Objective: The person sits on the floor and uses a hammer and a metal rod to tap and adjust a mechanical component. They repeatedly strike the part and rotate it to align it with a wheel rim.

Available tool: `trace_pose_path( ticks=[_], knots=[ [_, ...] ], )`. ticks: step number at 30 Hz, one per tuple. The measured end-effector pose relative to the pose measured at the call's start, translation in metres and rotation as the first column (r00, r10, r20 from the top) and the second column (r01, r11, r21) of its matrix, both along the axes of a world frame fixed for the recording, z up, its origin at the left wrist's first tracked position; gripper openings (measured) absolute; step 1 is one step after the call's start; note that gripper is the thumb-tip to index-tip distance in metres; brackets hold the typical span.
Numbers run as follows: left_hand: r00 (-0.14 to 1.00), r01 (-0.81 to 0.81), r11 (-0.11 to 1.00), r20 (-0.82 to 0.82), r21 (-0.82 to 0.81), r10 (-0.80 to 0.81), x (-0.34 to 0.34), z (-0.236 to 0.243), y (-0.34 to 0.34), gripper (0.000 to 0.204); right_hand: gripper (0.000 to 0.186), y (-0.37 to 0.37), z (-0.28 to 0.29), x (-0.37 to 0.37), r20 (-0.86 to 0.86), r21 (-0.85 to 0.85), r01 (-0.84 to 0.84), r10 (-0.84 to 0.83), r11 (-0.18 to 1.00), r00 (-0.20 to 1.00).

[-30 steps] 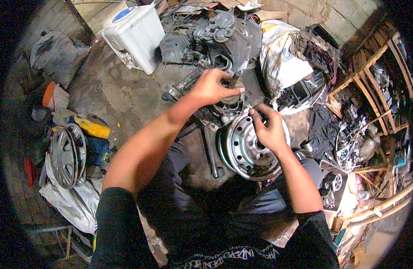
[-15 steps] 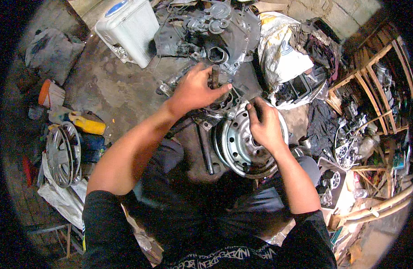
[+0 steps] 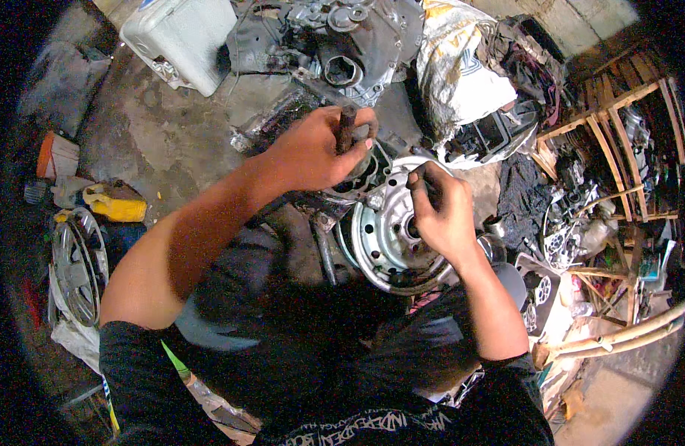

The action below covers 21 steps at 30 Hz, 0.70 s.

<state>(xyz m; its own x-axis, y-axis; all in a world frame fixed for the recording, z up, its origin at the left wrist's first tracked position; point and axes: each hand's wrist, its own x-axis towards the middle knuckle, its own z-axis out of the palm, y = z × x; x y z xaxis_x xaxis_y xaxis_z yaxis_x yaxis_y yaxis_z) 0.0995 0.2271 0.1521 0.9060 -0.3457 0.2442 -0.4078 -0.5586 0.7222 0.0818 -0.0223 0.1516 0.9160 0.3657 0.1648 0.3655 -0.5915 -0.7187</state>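
Raised since before, your left hand (image 3: 312,152) grips a dark rod (image 3: 347,126); beside it, your right hand (image 3: 440,212) pinches something on the wheel (image 3: 383,238).

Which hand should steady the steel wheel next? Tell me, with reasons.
Probably the right hand: it already rests on the wheel, over its hub. The left hand is busy, its fingers closed round a dark rod beyond the wheel's rim.

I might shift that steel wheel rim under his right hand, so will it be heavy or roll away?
The steel wheel rim looks like thick pressed metal, so probably heavy and stiff. It lies nearly flat among parts, so rolling seems unlikely unless stood on edge. Its grimy surface may be slippery.
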Motion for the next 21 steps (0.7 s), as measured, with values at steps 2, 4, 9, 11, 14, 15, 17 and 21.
trace_pose_path(
  ticks=[2,4,9,11,14,15,17,21],
  knots=[
    [1.0,-0.004,1.0,-0.007,0.014,0.004,0.002,-0.003,0.002,0.024,0.013,0.001,0.002,0.001,-0.025,-0.044,0.016,-0.017,0.999,1.0],
    [1.0,0.01,0.998,0.007,0.061,-0.01,0.005,0.0,0.0,0.026,0.012,-0.001,0.001,0.003,-0.001,-0.003,0.003,-0.003,1.0,1.0],
    [0.979,-0.006,0.993,0.203,0.122,-0.019,0.004,-0.002,-0.003,0.033,0.009,0.002,-0.001,0.007,0.026,0.019,-0.041,0.041,0.999,0.999],
    [0.987,0.011,0.99,0.155,0.138,-0.032,0.004,0.001,-0.003,0.036,0.008,0.005,-0.004,0.008,0.013,0.037,-0.072,0.071,0.997,0.997],
    [0.992,0.007,0.987,0.124,0.163,-0.027,0.004,0.002,-0.003,0.039,0.007,0.011,-0.002,0.008,-0.01,0.03,-0.057,0.057,0.998,0.998],
    [0.992,-0.003,0.985,0.121,0.173,-0.018,0.003,0.002,-0.002,0.04,0.007,0.012,-0.003,0.009,0.006,0.02,-0.069,0.069,0.997,0.998],
    [0.987,-0.02,0.987,0.161,0.16,-0.007,0.002,-0.001,-0.001,0.04,0.007,0.014,-0.004,0.009,0.038,0.0,-0.094,0.093,0.996,0.995],
    [0.993,-0.011,0.978,0.113,0.208,-0.013,0.0,0.009,-0.003,0.039,0.006,0.012,0.0,-0.007,-0.036,-0.015,-0.11,0.11,0.994,0.993]
  ],
)
